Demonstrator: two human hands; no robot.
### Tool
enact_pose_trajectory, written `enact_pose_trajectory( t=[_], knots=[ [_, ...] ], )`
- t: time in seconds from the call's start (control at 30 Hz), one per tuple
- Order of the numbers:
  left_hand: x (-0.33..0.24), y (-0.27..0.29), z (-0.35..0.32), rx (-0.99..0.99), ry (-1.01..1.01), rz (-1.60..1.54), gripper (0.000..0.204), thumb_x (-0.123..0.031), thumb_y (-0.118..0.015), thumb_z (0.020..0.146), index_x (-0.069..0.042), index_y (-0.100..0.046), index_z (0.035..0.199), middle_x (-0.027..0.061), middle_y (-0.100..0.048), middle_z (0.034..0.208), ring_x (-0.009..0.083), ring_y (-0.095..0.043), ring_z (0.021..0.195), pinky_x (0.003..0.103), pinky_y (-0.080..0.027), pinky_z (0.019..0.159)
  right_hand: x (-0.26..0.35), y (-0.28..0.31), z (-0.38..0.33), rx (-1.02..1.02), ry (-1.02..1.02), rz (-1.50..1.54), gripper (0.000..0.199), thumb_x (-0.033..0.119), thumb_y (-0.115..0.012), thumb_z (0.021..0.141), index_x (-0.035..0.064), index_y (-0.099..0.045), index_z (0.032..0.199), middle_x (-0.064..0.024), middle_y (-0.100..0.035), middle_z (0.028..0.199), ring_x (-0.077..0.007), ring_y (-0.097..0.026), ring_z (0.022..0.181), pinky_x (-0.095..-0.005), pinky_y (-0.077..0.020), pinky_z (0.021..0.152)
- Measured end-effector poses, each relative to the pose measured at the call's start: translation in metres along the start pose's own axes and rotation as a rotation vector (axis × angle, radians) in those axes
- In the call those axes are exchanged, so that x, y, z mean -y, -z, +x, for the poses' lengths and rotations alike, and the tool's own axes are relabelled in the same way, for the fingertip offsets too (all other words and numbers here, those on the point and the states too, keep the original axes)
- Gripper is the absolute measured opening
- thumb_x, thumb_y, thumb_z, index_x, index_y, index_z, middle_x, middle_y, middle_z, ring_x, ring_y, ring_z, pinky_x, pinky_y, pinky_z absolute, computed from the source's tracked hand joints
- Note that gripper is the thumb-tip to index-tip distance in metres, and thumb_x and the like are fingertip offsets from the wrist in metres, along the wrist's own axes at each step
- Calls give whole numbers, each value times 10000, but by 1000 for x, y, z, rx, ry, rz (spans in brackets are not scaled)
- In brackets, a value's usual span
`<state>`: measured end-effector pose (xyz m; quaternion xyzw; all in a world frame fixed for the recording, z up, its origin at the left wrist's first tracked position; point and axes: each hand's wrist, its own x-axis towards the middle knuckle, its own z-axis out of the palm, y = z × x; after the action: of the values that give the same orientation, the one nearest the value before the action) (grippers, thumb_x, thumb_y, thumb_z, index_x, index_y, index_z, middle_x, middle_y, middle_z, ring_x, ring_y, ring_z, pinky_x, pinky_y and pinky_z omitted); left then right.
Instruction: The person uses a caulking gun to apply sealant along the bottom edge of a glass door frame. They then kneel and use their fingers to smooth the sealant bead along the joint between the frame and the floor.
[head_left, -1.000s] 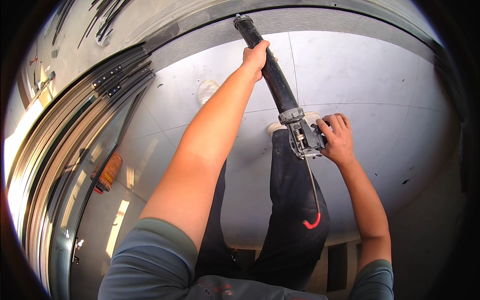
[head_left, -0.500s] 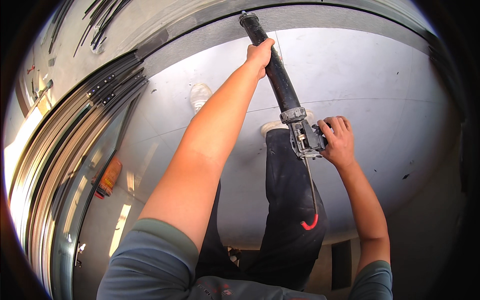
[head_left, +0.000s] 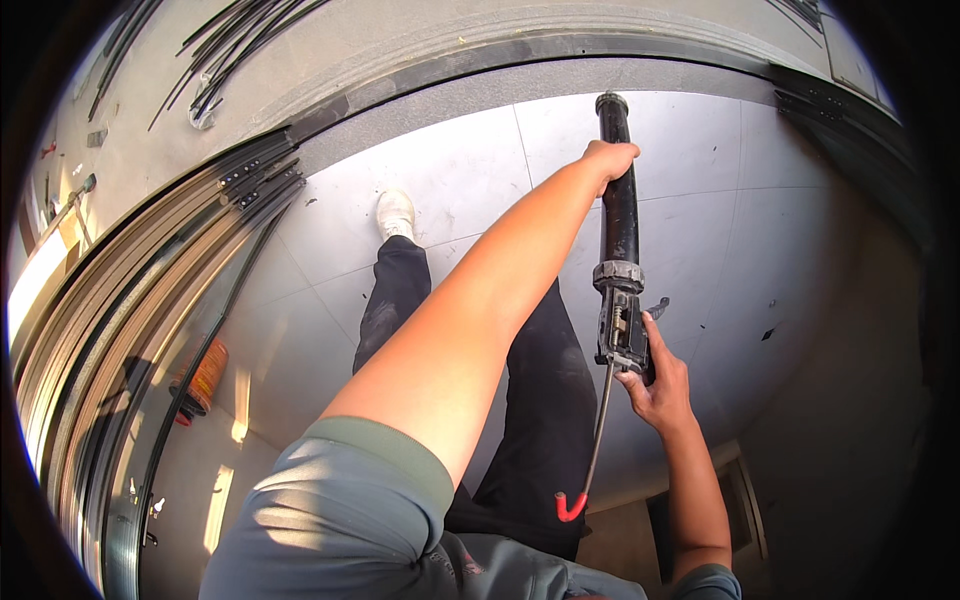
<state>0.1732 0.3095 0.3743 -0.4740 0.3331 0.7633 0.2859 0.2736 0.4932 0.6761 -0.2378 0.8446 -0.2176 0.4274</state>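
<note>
We grip the gun (head_left: 621,240) by its tube (head_left: 621,215) in our left hand (head_left: 611,163), its rear in our right hand (head_left: 664,388).

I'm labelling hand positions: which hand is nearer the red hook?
Right. The right hand, at the rear of the gun, is above and right of the red hook in the picture; the left hand is farther up, gripping its tube.

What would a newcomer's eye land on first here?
The long black caulking gun right of centre, with the left hand around its barrel and the right hand at its rear. Then its bright red hook, low in the picture, and a white shoe left of centre.
</note>
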Motion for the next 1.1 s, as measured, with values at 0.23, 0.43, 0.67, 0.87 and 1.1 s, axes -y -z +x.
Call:
enact_pose_trajectory(
  t=[0.23, 0.43, 0.67, 0.87, 1.1],
  knots=[
    [51, 74, -206, 257, 118, 166, 640, -478, -676, 962, 82, -595, 1260, 219, -720, 1105, 297, -754, 889, 419, -629, 827, 109, 24, -119, -94, -89, -218, 769, 172, -869, 743, 53, -562, 1438, -197, -743, 1039, -363, -729, 848, -401, -572, 743],
    [122, 303, -374, -86, 23, 304, 443, -389, -678, 990, -82, -587, 1296, 109, -727, 1037, 216, -731, 867, 353, -599, 737, 161, -7, -197, -180, -434, -40, 583, 352, -823, 854, 27, -651, 1306, -208, -749, 962, -392, -730, 916, -426, -560, 830],
    [325, 606, -618, -824, -3, 543, 114, -138, -606, 919, -56, -674, 879, 88, -706, 747, 199, -662, 612, 377, -514, 556, 94, -87, -248, -76, -494, 83, 620, 575, -665, 950, -19, -700, 1126, -135, -716, 903, -233, -663, 886, -380, -524, 846],
    [500, 674, -729, -1145, -389, -180, 357, -316, -557, 1036, -30, -695, 873, 43, -672, 727, 164, -610, 579, 329, -480, 545, -15, -195, -312, -28, -453, 17, 625, 531, -785, 854, -17, -716, 1149, -230, -748, 972, -363, -723, 943, -436, -547, 864],
    [561, 637, -832, -1773, -271, 5, 643, -537, -360, 1051, -31, -654, 1318, 254, -644, 1339, 464, -588, 1252, 492, -443, 1087, -132, -305, -430, -41, -536, -169, 479, 365, -835, 799, -60, -741, 998, -280, -743, 942, -428, -732, 960, -501, -560, 813]
  ],
)
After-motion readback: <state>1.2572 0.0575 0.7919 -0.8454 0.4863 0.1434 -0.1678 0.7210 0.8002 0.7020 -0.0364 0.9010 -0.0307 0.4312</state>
